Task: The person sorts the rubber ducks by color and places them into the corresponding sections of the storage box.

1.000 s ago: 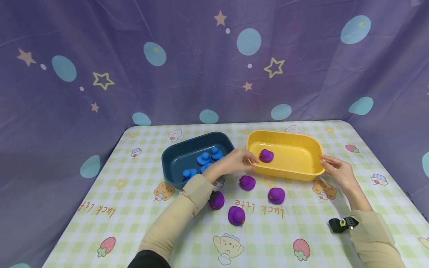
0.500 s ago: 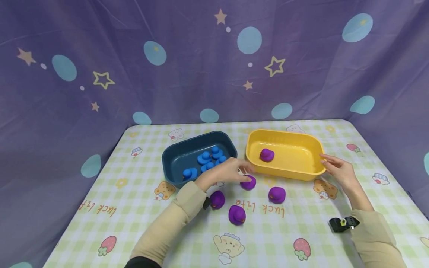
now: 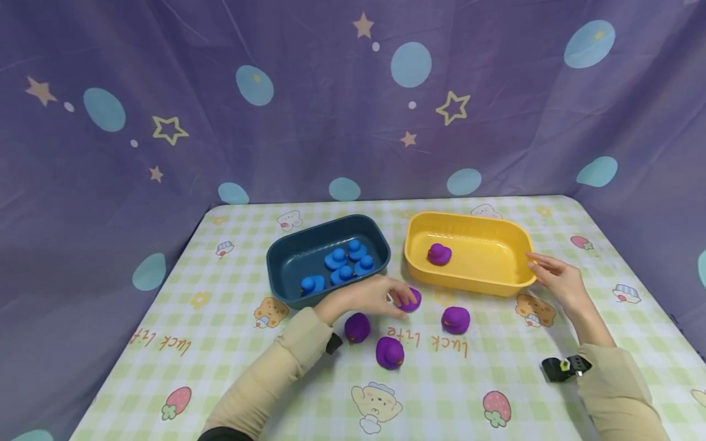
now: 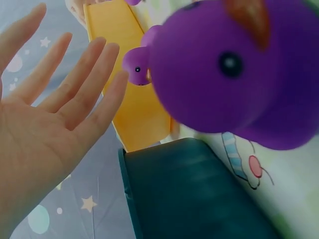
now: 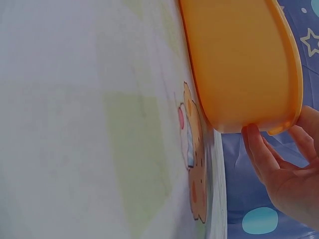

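Note:
In the head view my left hand [image 3: 375, 296] is over a purple rubber duck [image 3: 412, 299], its fingertips overlapping it. The left wrist view shows that hand's fingers spread apart beside this duck [image 4: 137, 67], with another purple duck [image 4: 199, 64] looming close to the camera. At the right end of the yellow tub [image 3: 469, 282], my right hand [image 3: 559, 283] rests its fingertips on the outer wall, fairly straight in the right wrist view. One purple duck [image 3: 439, 254] sits inside that tub.
A dark teal tub [image 3: 292, 260] with several blue rubber ducks [image 3: 337, 260] stands left of the yellow one. More purple ducks lie on the checked tablecloth: one [image 3: 357, 327] near my left wrist, one [image 3: 390, 353] nearer me, one [image 3: 455, 320] to the right.
My left hand has come back from the yellow tub's left edge, down toward me, to the purple duck in front of it. The right hand stays at the tub's end.

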